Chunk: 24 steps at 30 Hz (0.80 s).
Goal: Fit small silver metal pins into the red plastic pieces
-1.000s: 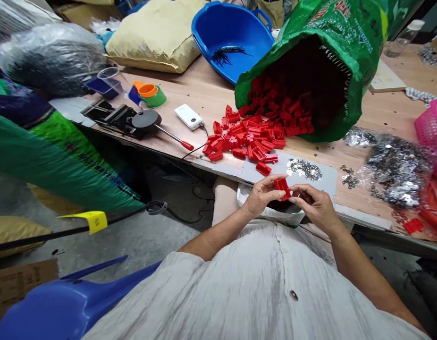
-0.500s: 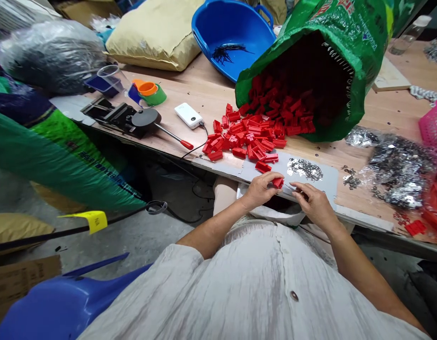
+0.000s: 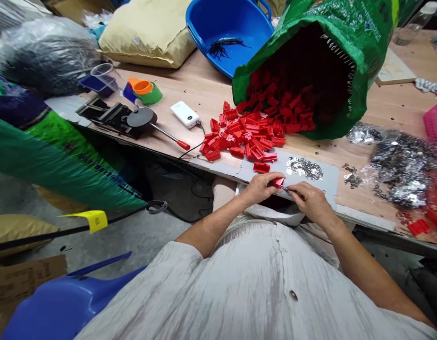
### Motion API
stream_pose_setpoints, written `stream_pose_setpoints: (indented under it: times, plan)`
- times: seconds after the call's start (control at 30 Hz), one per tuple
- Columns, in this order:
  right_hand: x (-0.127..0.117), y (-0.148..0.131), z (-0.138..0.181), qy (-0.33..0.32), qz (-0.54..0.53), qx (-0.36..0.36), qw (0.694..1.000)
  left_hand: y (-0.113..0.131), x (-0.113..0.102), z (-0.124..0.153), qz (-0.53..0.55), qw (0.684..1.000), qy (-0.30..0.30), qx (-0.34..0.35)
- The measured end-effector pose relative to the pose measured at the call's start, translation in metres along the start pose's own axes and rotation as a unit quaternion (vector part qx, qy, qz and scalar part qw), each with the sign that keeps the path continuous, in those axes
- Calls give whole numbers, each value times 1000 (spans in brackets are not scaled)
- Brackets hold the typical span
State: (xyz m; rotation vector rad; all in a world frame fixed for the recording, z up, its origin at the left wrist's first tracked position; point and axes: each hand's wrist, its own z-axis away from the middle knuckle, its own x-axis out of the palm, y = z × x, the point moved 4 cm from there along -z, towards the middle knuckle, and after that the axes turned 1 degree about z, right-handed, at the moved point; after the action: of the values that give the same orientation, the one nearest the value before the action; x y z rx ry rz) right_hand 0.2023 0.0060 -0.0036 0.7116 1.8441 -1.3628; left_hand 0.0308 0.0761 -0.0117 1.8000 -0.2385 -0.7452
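Observation:
My left hand point(image 3: 258, 190) pinches a small red plastic part point(image 3: 278, 182) between thumb and fingers, just past the table's front edge. In my right hand point(image 3: 310, 200) is a thin metal tool point(image 3: 285, 189), whose tip meets the red part; its exact kind is too small to make out. Beyond my fingers another red part point(image 3: 261, 167) lies by itself on a grey board point(image 3: 330, 182). Small flat silvery metal pieces point(image 3: 305, 168) are spread on that board. A heap of red parts point(image 3: 248, 134) spills from a green woven sack point(image 3: 372, 61) lying on its side.
Left of the heap are a white power bank point(image 3: 185, 114) with a cable and a hand-lever device point(image 3: 142, 118). A blue basin point(image 3: 218, 23) stands behind. Bagged metal pieces point(image 3: 399, 165) lie to the right. A pale open container point(image 3: 292, 218) sits below the table edge.
My right hand has moved left, bringing the thin tool's tip against the red part. My left hand stays in place with the part. The view has shifted slightly.

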Motion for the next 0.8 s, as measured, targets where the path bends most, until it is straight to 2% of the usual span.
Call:
stream_pose_setpoints:
  times: [0.23, 0.5, 0.67, 0.8]
  plan:
    - [1, -4, -2, -11, 29, 7, 1000, 0, 0, -2, 16, 1000, 0, 1]
    - [8, -26, -3, 13, 106, 77, 991, 0, 2, -1, 23, 999, 23, -13]
    - [3, -20, 1, 21, 45, 58, 997, 4, 1, 4, 21, 999, 25, -20]
    - [-8, -15, 8, 45, -16, 68, 997, 7, -2, 14, 51, 997, 52, -39]
